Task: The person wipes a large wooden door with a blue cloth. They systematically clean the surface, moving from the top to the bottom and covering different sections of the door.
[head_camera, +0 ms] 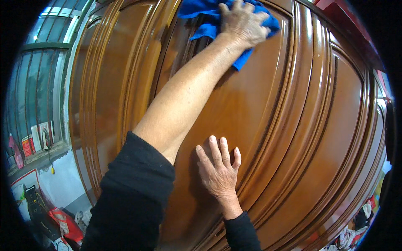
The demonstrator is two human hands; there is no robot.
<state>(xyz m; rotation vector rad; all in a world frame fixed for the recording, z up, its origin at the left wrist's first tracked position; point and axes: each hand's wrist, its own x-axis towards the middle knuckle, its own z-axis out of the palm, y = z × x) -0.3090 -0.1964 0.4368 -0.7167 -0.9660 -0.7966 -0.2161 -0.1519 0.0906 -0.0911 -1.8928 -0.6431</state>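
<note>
My left hand (245, 26) reaches up to the top of the view, its bent fingers spread over a bunched blue cloth (205, 30) pressed on a glossy brown wooden door panel (248, 94). Parts of the cloth hang out on both sides of the hand, and a corner hangs below the wrist. Lower down, my right hand (220, 172) lies with its palm towards the same panel and its fingers apart, holding nothing. Both forearms wear black sleeves; the left sleeve is pushed up near the elbow.
More moulded wooden panels (339, 125) extend to both sides. At the left stands a barred window (34, 91) with small items on its sill (40, 157). A red bag (67, 224) and a black box (40, 216) lie at lower left. Assorted clutter (353, 233) fills the lower right.
</note>
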